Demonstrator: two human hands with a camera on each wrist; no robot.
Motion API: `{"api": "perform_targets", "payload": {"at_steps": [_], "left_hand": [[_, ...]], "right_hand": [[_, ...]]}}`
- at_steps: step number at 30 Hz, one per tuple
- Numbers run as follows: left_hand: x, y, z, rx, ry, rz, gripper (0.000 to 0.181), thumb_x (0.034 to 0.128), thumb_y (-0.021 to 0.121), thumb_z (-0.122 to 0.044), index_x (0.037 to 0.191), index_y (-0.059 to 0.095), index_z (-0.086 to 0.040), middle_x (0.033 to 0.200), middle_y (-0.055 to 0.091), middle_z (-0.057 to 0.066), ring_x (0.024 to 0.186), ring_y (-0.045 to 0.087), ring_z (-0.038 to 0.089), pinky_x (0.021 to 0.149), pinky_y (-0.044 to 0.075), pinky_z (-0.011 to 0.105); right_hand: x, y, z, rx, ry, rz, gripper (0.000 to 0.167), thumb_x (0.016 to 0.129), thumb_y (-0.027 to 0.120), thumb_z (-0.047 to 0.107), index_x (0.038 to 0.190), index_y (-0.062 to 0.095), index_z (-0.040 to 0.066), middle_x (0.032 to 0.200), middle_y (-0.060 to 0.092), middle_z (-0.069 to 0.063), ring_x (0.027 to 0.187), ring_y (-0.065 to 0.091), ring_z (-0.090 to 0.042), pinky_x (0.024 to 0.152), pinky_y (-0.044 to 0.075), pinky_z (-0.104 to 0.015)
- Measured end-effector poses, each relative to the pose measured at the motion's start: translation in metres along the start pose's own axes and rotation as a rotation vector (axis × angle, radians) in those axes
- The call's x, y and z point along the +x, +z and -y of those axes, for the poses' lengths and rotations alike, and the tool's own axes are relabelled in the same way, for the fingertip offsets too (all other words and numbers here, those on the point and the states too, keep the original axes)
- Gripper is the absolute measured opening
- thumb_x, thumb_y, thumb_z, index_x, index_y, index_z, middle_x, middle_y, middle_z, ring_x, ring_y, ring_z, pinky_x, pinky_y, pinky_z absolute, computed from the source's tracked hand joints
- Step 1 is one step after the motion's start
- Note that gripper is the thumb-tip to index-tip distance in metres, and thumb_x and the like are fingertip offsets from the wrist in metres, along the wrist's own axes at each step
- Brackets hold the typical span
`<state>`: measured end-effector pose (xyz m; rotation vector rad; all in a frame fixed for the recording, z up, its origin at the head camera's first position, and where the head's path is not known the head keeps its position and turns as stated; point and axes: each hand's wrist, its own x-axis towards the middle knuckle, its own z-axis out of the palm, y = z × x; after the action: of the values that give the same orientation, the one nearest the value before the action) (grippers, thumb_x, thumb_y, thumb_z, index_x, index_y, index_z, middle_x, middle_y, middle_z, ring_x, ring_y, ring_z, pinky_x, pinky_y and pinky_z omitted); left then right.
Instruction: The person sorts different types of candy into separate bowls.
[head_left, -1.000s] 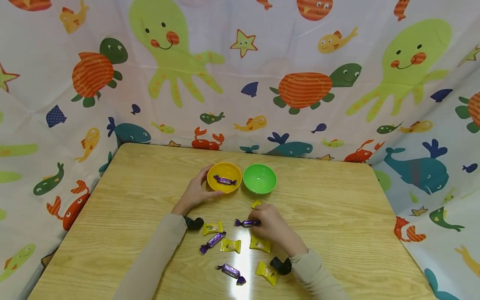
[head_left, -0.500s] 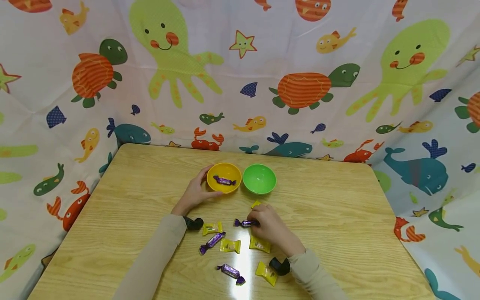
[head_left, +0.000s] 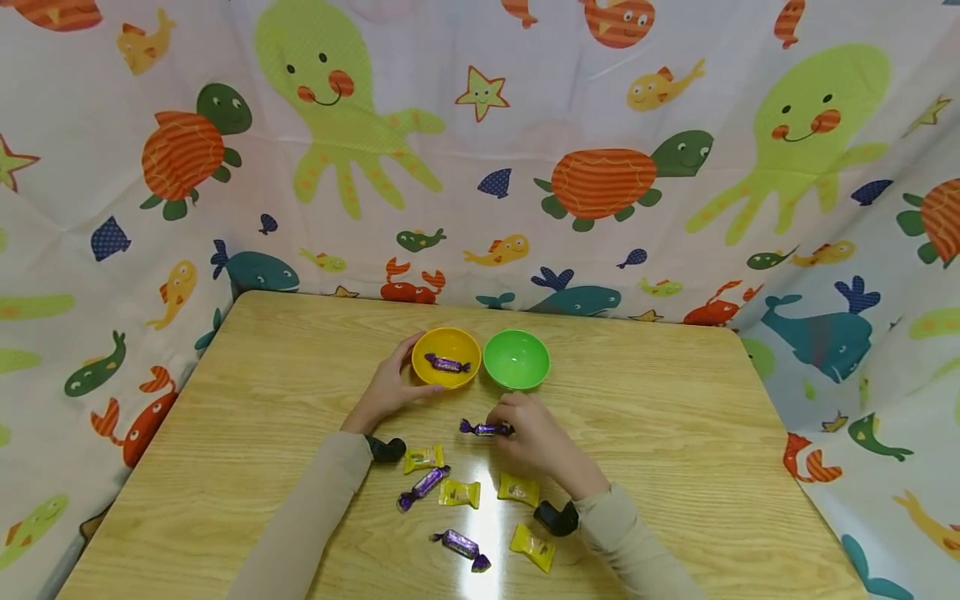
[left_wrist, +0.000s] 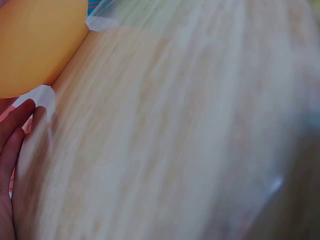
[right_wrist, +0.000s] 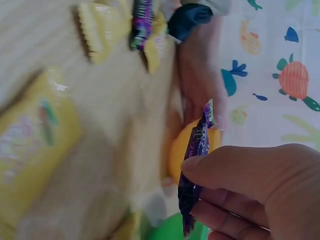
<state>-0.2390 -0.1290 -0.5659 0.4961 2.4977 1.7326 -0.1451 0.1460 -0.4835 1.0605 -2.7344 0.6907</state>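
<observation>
My left hand (head_left: 390, 390) holds the yellow-orange bowl (head_left: 467, 343) from its left side, thumb along the front and fingers behind. One purple wrapped candy (head_left: 447, 364) lies inside that bowl. Between thumb and fingers, my right hand (head_left: 536, 437) pinches another purple wrapped candy (head_left: 480, 429), just in front of the bowls. The right wrist view shows this twist-wrapped candy (right_wrist: 192, 175) tilted in the grip. A green bowl (head_left: 517, 354) stands right beside the yellow-orange one, with nothing seen in it.
Two purple candies, one nearer (head_left: 460, 544) and one farther (head_left: 424, 487), lie on the wooden table (head_left: 660, 417). Several yellow-wrapped candies (head_left: 459, 492) are scattered among them. A patterned sea-animal curtain (head_left: 420, 192) surrounds the table's back and sides.
My right hand has moved the pinched purple candy slightly toward the bowls, now covering a yellow candy that showed beside it. The left hand keeps its place at the yellow-orange bowl.
</observation>
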Motion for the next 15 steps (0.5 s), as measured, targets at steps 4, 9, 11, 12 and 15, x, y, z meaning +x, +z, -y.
{"api": "perform_targets", "payload": {"at_steps": [4, 9, 11, 12, 15], "left_hand": [[0.000, 0.001, 0.001, -0.003, -0.023, -0.004, 0.102, 0.0722, 0.088, -0.046, 0.155, 0.032, -0.023, 0.153, 0.042, 0.000, 0.138, 0.040, 0.023, 0.117, 0.025, 0.048], [-0.001, 0.002, 0.001, -0.005, -0.031, -0.004, 0.099, 0.0746, 0.087, -0.042, 0.155, 0.033, -0.023, 0.152, 0.043, 0.001, 0.137, 0.041, 0.024, 0.117, 0.026, 0.050], [-0.002, 0.002, 0.000, -0.008, -0.024, -0.001, 0.098, 0.0748, 0.087, -0.043, 0.155, 0.033, -0.023, 0.152, 0.043, 0.001, 0.137, 0.041, 0.024, 0.116, 0.026, 0.050], [-0.002, 0.001, 0.000, -0.013, -0.019, -0.002, 0.098, 0.0744, 0.087, -0.043, 0.154, 0.033, -0.023, 0.152, 0.043, 0.001, 0.136, 0.042, 0.024, 0.116, 0.026, 0.051], [-0.002, 0.000, -0.001, -0.023, 0.008, -0.001, 0.099, 0.0734, 0.087, -0.044, 0.154, 0.034, -0.022, 0.151, 0.043, 0.003, 0.136, 0.042, 0.026, 0.116, 0.027, 0.052]], "right_hand": [[0.011, -0.008, 0.001, 0.037, -0.029, -0.033, 0.017, 0.075, 0.082, 0.002, 0.089, 0.075, 0.006, 0.085, 0.065, -0.003, 0.082, 0.060, -0.018, 0.074, 0.051, -0.034], [0.027, -0.017, 0.003, 0.097, 0.002, -0.050, 0.015, 0.079, 0.080, 0.003, 0.093, 0.074, 0.006, 0.087, 0.064, -0.002, 0.081, 0.059, -0.016, 0.072, 0.050, -0.030], [0.034, -0.019, 0.003, 0.104, 0.013, -0.060, 0.015, 0.080, 0.079, 0.003, 0.093, 0.074, 0.006, 0.087, 0.064, -0.002, 0.082, 0.058, -0.016, 0.073, 0.049, -0.032], [0.038, -0.019, 0.003, 0.107, 0.014, -0.067, 0.015, 0.080, 0.079, 0.003, 0.093, 0.074, 0.006, 0.087, 0.064, -0.002, 0.082, 0.058, -0.016, 0.074, 0.049, -0.032], [0.052, -0.019, 0.004, 0.118, 0.020, -0.076, 0.015, 0.081, 0.079, 0.004, 0.095, 0.075, 0.005, 0.089, 0.065, -0.003, 0.083, 0.059, -0.016, 0.076, 0.050, -0.033]]}}
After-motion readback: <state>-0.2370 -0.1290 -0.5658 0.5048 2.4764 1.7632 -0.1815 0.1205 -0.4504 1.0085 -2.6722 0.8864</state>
